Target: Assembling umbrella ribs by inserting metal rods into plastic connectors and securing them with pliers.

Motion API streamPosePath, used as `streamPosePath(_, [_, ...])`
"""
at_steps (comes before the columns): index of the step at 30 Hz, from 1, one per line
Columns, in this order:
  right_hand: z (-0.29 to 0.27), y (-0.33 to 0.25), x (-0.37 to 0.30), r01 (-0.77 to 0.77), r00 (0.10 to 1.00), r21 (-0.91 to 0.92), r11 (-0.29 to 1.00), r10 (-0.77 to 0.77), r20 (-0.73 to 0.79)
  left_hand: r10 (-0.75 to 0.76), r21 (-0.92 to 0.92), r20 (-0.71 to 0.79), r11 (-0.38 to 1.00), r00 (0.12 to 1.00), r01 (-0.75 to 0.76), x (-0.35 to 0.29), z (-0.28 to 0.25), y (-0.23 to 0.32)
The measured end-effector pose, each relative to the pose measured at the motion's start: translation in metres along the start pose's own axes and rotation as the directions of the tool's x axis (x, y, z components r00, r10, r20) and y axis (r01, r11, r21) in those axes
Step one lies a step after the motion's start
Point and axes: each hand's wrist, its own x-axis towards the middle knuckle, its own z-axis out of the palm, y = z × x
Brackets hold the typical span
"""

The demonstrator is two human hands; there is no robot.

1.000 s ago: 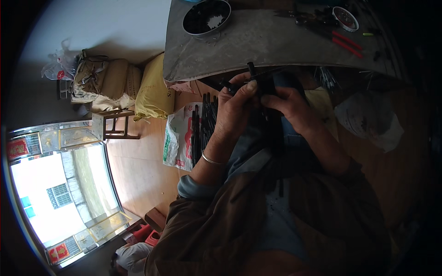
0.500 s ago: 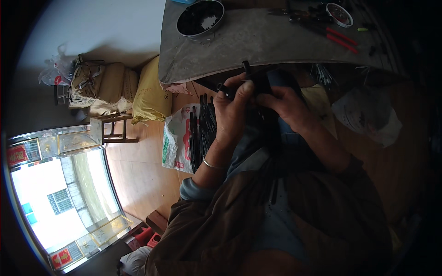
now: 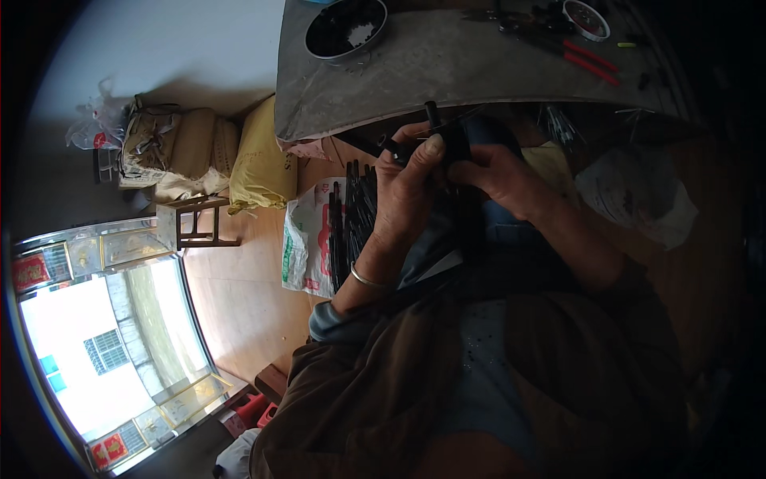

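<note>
My left hand (image 3: 403, 195) is closed around a black rod-shaped part (image 3: 432, 114), its thumb pressed on it and the rounded end sticking up past the fingers. A second black tube end (image 3: 390, 147) with a hole pokes out beside my left fingers. Close on the right, my right hand (image 3: 511, 185) is closed with its fingertips against the same dark piece. A thin wire-like strand (image 3: 467, 116) runs from it toward the table edge. The lower part of the piece is lost in shadow against my dark clothing, so its exact kind cannot be made out.
Ahead is a grey table (image 3: 447, 68) with a bowl of black bits (image 3: 345, 49), red-handled pliers (image 3: 590, 62) and a small white dish (image 3: 586, 20). Black rods (image 3: 359, 207) lie on a white bag (image 3: 303, 247) at left. Yellow sack (image 3: 263, 156) and wooden stool (image 3: 199, 223) stand beyond.
Both hands keep their grip in nearly the same place. The black rod's upper end has shifted slightly right, and a thin strand shows more plainly. My torso has shifted a little.
</note>
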Motion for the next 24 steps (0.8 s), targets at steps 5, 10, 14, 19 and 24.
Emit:
streamPosePath(5, [0.014,-0.009,-0.010,0.142,0.987,-0.016,0.990,-0.142,-0.078,-0.027,-0.007,0.017,1.000,1.000,0.027,0.000,-0.007,0.000])
streamPosePath(10, [0.023,-0.018,-0.010,0.176,0.969,-0.140,0.974,-0.197,-0.151,-0.012,-0.018,-0.016,1.000,1.000,0.012,-0.003,-0.009,0.001])
streamPosePath(14, [0.025,-0.019,-0.011,0.265,0.951,-0.100,0.959,-0.278,-0.138,-0.015,0.026,-0.021,1.000,1.000,0.016,-0.005,-0.005,0.006])
streamPosePath(19, [0.023,-0.028,-0.016,0.207,0.965,-0.172,0.963,-0.230,-0.124,-0.009,0.086,-0.051,0.996,0.999,0.014,-0.008,-0.004,0.010])
streamPosePath(24, [0.016,-0.021,-0.008,0.278,0.954,0.032,0.960,-0.272,-0.124,0.048,0.142,-0.038,0.989,0.998,-0.043,-0.009,0.005,0.017])
